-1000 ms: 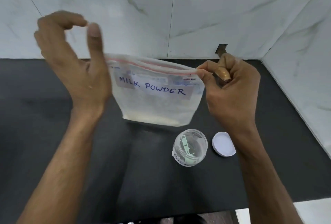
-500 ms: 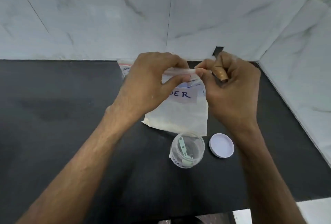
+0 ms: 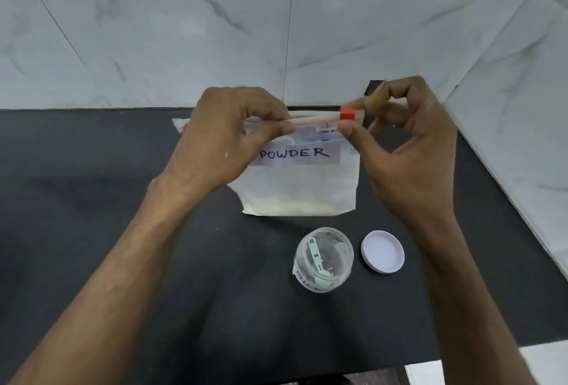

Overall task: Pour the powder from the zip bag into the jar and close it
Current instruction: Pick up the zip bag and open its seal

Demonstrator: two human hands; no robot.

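A clear zip bag (image 3: 299, 188) labelled "POWDER" hangs upright over the black counter, with pale powder lying along its bottom edge. My left hand (image 3: 227, 138) pinches the bag's top seal near the middle. My right hand (image 3: 399, 138) pinches the top right end, right by the red slider (image 3: 347, 114). Below the bag an open clear jar (image 3: 322, 260) stands on the counter with a pale green scoop inside. Its white lid (image 3: 382, 251) lies flat just right of the jar.
The black counter (image 3: 92, 215) runs to a white marble wall (image 3: 184, 31) at the back and another on the right. The counter's front edge and a white surface (image 3: 461, 366) show at the bottom right.
My left hand let go of the bag's left end and took the top seal near the middle. The bag sank closer to the counter and the red slider came into sight.
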